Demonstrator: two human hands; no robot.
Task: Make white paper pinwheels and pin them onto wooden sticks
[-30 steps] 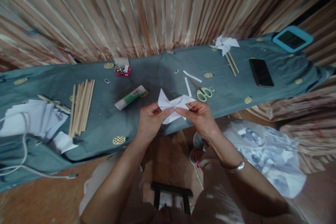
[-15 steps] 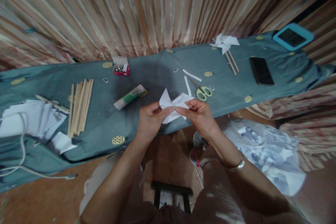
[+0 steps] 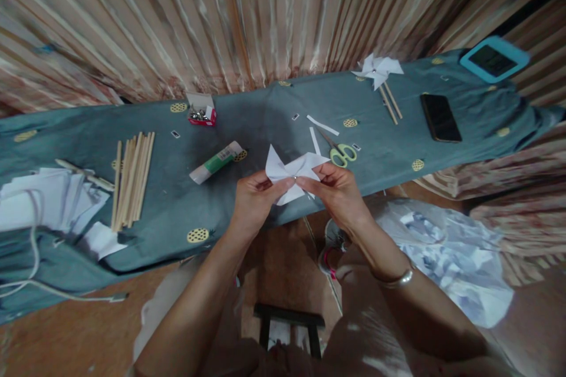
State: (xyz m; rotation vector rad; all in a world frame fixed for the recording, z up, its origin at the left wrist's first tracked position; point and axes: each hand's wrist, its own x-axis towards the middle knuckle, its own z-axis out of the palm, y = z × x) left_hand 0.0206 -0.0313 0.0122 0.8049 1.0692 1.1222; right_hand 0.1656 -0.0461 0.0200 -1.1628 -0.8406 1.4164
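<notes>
Between my hands is a white paper pinwheel [image 3: 289, 169] with a small metal pin at its centre. My left hand [image 3: 254, 203] pinches its left side, thumb close to the pin. On the other side my right hand [image 3: 342, 194] grips it, thumb also near the centre. The fingers behind the paper are partly hidden. Green-handled scissors [image 3: 343, 154] lie just beyond my right hand, beside two paper strips [image 3: 322, 125]. A glue stick [image 3: 216, 162] with a green label rests to the left of my left hand.
A cloth-covered table [image 3: 260, 123] holds an open box of pins [image 3: 202, 112], wooden sticks [image 3: 134, 179], paper sheets [image 3: 48, 200] and a white cable [image 3: 33, 253]. Farther right are finished pinwheels [image 3: 378, 69], a phone [image 3: 440, 118] and a blue-framed device [image 3: 494, 59]. A plastic bag [image 3: 451, 259] sits on the floor.
The pinwheel has tilted slightly in my hands, its upper blades looking more spread. Both hands keep their hold near the pin. The view has shifted a little.
</notes>
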